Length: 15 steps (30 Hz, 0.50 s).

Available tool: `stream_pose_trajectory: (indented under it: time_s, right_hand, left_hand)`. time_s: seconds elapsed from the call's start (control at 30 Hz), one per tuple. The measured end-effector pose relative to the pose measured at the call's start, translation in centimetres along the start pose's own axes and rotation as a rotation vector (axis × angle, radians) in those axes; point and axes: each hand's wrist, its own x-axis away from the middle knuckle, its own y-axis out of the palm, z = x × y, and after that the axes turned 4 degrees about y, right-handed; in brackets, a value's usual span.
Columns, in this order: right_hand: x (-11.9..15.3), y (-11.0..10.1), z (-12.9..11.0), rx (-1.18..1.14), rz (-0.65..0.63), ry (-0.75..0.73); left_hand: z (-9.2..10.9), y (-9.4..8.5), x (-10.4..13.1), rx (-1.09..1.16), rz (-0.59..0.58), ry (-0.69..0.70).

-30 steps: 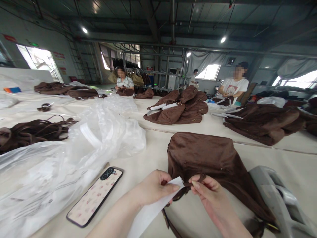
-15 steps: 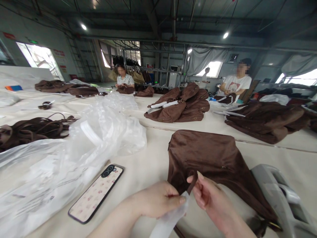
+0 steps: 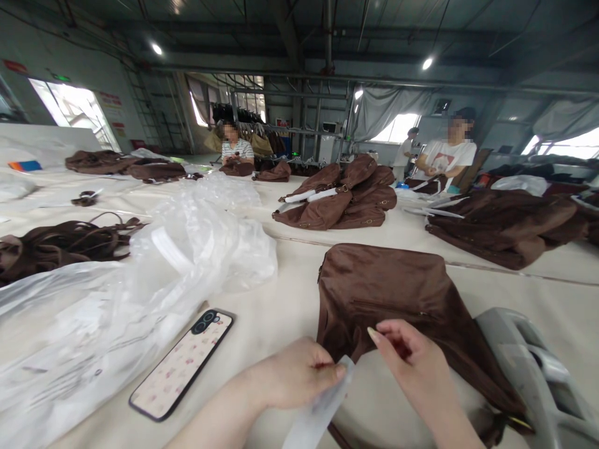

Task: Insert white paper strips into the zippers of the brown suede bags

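Observation:
My left hand [image 3: 306, 374] is closed, thumb against fingers, on a translucent white wrapping strip [image 3: 316, 418] that hangs toward the lower edge. A piece of brown strap [image 3: 337, 436] shows just below the strip. To the right, my right hand [image 3: 416, 368] is raised with its thumb apart from its curled fingers and nothing visible between them. Behind both hands a brown bag [image 3: 384, 274] lies flat, its zip line facing up. The long side of the bag runs down to the right, past my right wrist, to a metal fitting [image 3: 519, 425].
A grey tape dispenser [image 3: 510, 337] stands at the right. On the left lie a phone [image 3: 182, 368], crumpled clear plastic [image 3: 206, 243] and a heap of brown straps [image 3: 70, 243]. Brown bags [image 3: 341, 199] are piled farther back. Several people are beyond, one in a striped shirt [image 3: 238, 149].
The looped brown strap end between my hands is no longer visible. My right hand has let go and moved right, its fingers parting. My left hand keeps the white strip.

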Motion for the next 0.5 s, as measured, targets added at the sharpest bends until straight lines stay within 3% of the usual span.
stream_pose_trajectory:
  time_s: [0.03,0.2,0.37,0.5]
  right_hand:
    - [0.0,0.1,-0.1,-0.030,-0.023,-0.041]
    - [0.5,0.8,-1.2,-0.009,-0.378,-0.238]
    - [0.5,-0.1,-0.8,-0.022,-0.251,-0.251]
    - [0.8,0.3,-0.3,0.037,-0.407,-0.380]
  left_hand:
    - [0.1,0.0,0.0,0.012,-0.014,-0.019]
    - [-0.1,0.0,0.0,0.039,-0.020,-0.069]
    - [-0.4,-0.5,0.3,-0.008,-0.094,-0.091]
    - [-0.3,-0.8,0.6,0.000,-0.140,-0.119]
